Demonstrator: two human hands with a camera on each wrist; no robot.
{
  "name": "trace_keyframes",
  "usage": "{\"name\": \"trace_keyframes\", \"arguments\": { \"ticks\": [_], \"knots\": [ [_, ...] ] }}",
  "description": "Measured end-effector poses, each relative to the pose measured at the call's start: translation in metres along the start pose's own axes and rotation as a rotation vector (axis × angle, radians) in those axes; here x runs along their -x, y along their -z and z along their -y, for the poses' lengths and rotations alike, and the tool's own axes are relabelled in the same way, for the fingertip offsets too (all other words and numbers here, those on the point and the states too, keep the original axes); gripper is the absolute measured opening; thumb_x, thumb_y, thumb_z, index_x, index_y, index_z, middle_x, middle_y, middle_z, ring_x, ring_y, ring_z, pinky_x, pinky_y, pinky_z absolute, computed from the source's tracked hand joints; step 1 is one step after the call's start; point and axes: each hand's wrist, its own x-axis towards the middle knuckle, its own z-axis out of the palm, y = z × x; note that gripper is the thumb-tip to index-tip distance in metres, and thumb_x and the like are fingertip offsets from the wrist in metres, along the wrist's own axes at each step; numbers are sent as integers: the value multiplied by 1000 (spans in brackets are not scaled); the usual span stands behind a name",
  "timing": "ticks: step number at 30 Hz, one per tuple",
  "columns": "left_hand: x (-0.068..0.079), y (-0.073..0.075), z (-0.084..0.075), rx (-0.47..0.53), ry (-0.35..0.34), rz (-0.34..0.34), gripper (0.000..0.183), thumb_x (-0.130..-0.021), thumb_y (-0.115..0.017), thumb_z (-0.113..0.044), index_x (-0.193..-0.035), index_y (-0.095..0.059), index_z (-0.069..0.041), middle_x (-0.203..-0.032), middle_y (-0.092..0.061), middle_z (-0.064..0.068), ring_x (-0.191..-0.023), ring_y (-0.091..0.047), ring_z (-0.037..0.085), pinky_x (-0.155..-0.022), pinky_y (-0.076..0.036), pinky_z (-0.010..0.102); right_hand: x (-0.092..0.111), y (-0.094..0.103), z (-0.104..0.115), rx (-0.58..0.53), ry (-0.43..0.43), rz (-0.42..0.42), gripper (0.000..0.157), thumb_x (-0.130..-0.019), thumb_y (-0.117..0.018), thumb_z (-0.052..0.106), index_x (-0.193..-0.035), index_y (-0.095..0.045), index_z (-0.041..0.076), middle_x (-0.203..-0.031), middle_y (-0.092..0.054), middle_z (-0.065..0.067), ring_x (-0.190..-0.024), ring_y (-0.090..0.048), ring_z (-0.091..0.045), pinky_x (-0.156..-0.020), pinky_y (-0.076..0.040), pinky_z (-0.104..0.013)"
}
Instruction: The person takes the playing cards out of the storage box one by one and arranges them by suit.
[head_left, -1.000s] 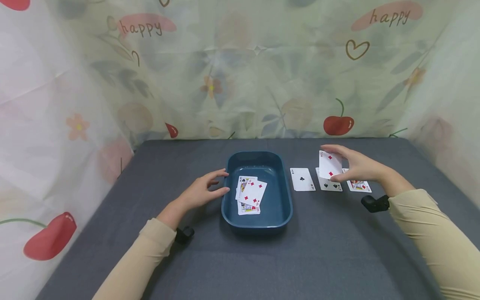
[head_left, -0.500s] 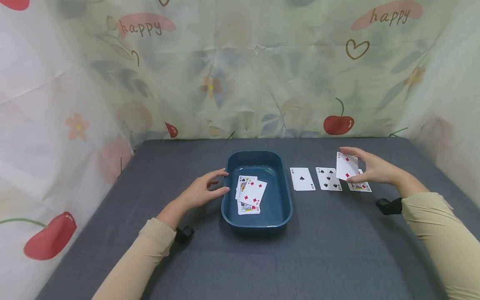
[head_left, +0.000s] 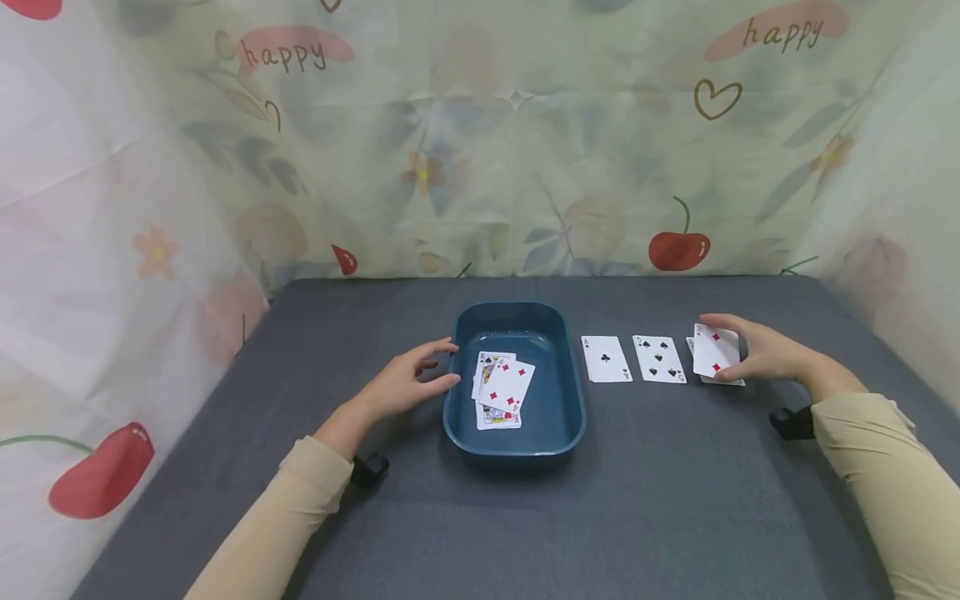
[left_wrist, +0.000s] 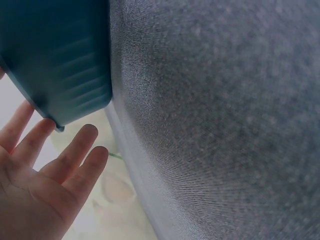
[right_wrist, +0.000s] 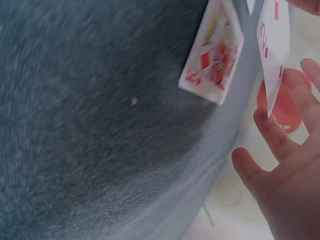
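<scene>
Between thumb and fingers my right hand holds a two of diamonds, tilted above a red face card. The face card lies on the table, mostly covered by the two in the head view. At the left side of a dark blue tray, my left hand has its thumb and fingertips right at the rim. The left wrist view shows those fingers fairly straight beside the tray wall. Inside the tray, a four of diamonds lies over face cards.
An ace of clubs and a five of spades lie face up in a row between the tray and my right hand. Dark grey cloth covers the table. A printed curtain encloses the back and sides.
My right hand has carried the two of diamonds rightward from over the five of spades, then lowered it over the face card. The left hand and tray stay put.
</scene>
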Motion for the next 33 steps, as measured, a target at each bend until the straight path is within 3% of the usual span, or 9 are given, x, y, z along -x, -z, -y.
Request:
{"name": "trace_keyframes", "arguments": {
  "ticks": [12,26,33],
  "knots": [
    [0,-1,-1,5,8,0,57,-88,-62,-38,-139,-43,-20,-152,-32,7,-133,-42,37,-104,-38,56,-3,-3,-13,32,-5,59,82,-74,-75,21,-138,-32,-4,-141,-32,-31,-129,-26,-49,-100,-21,-70],
    [-1,-1,0,-1,23,-1,57,-88,-62,-40,-139,-42,-24,-152,-31,5,-134,-41,35,-104,-38,56,-12,-3,-10,82,1,124,81,-70,-75,10,-137,-32,-6,-140,-34,-31,-126,-32,-47,-99,-27,-60],
    [-2,-1,2,0,19,-3,56,-88,-61,-39,-139,-42,-24,-152,-31,6,-134,-41,36,-104,-38,56,-15,-3,-11,87,-47,168,82,-71,-72,8,-140,-28,-3,-141,-29,-33,-126,-28,-50,-100,-24,-66]
  ]
}}
